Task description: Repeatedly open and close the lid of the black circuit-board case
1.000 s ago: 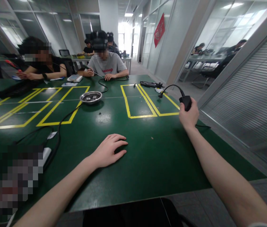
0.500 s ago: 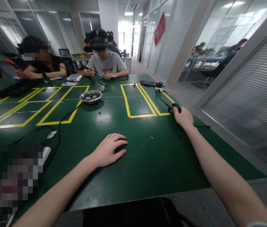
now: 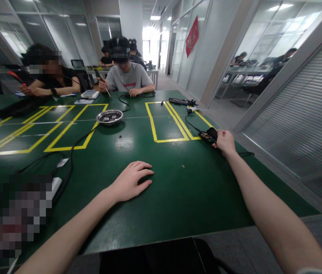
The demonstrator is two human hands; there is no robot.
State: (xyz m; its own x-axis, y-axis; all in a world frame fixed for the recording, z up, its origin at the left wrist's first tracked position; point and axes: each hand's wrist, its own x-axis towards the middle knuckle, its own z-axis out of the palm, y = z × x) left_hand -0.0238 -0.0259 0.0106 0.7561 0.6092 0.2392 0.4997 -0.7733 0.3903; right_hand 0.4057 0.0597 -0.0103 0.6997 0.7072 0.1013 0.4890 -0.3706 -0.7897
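Observation:
My left hand (image 3: 134, 180) lies palm down on the green tabletop (image 3: 161, 213), with its fingers stretched and holding nothing. At the right, my right hand (image 3: 226, 142) pinches the near right end of a small black corded device (image 3: 208, 135). The device is tilted, so that a face with small coloured spots shows; I cannot make out its kind. From its far side a black cable (image 3: 188, 120) runs back along the table. My fingertips partly hide the device's right end.
A metal bowl (image 3: 109, 117) with small metal parts stands left of centre. Yellow tape rectangles (image 3: 172, 140) mark the table. A black folded tripod-like item (image 3: 182, 101) lies at the back right. Across sits a person (image 3: 129, 78) with a thin tool; another person (image 3: 61, 80) sits further left.
My right hand has shifted slightly right and turned, tilting the black device so its spotted face shows. The person across has raised the thin tool. My left hand has stayed put.

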